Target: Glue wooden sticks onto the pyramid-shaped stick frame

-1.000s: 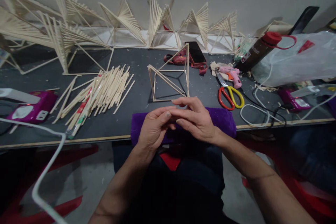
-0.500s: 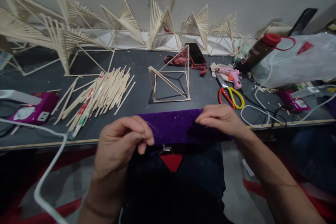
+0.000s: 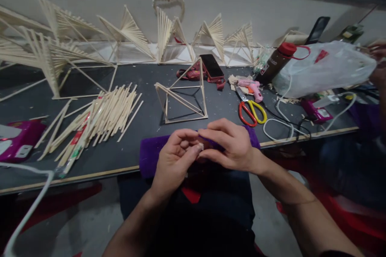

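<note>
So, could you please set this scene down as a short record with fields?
Left hand: pale bit at the thumb tip, too small to identify
Right hand: fingers curved toward the left hand
Nearby: purple cloth at the edge of the table
Beyond: open stick frame
Left: pile of thin sticks
Right: scissors, pink glue gun
Back: row of stick models

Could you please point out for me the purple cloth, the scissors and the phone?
Purple cloth [image 3: 151, 154]: head view, on its left end, beside the hands.
Scissors [image 3: 243, 96]: head view, on the metal blades, above the handles.
Phone [image 3: 212, 66]: head view, on the middle of its dark screen.
</note>
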The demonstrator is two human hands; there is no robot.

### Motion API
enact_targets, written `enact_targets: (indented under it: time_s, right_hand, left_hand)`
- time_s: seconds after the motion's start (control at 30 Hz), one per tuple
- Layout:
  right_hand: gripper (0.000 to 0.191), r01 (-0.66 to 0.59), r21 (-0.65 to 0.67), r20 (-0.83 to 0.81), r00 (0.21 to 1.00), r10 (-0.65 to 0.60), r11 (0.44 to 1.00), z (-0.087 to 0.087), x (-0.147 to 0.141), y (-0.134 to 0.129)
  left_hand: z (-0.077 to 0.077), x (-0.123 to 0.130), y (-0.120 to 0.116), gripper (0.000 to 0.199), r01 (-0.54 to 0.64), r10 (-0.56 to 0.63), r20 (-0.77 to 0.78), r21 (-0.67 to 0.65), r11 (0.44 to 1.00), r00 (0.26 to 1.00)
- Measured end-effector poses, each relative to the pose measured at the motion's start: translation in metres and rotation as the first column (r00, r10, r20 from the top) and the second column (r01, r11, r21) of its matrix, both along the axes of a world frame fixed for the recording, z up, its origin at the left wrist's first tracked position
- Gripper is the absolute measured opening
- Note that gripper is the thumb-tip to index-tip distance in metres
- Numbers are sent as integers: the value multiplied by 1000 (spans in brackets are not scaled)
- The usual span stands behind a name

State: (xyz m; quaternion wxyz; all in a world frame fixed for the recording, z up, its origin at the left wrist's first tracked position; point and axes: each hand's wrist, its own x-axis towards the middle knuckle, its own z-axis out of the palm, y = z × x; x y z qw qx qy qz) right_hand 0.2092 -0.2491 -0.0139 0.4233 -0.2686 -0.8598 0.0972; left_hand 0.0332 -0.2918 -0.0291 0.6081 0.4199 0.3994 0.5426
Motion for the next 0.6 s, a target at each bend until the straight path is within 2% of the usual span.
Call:
enact_targets:
  time_s: [0.13, 0.23, 0.3, 0.4, 0.5, 0.6]
  right_hand:
    - [33, 71, 145, 34, 996, -77, 987, -7, -5, 5]
    - [21, 130, 259, 20, 990, -140, 957, -15, -8, 8]
    - [15, 177, 342, 10, 981, -192, 923, -21, -10, 8]
    - [20, 166, 436, 72, 973, -218, 885, -29, -11, 6]
    - [25, 137, 425, 135, 968, -212, 895, -27, -4, 5]
    - [22, 110, 398, 158, 970, -187, 911, -19, 8, 6]
  left_hand:
    - [-11, 5, 10, 26, -12, 21, 185, -44, 999, 983]
    - [-14, 8, 16, 24, -16, 53, 292, -126, 992, 955]
    - [-14, 11, 18, 24, -37, 97, 326, -184, 982, 940]
    - [-11, 12, 16, 30, -45, 134, 339, -257, 965, 931]
    - [-6, 12, 9, 37, 28, 84, 389, -273, 962, 917]
    - [-2, 12, 2, 39, 116, 6, 423, -262, 958, 906]
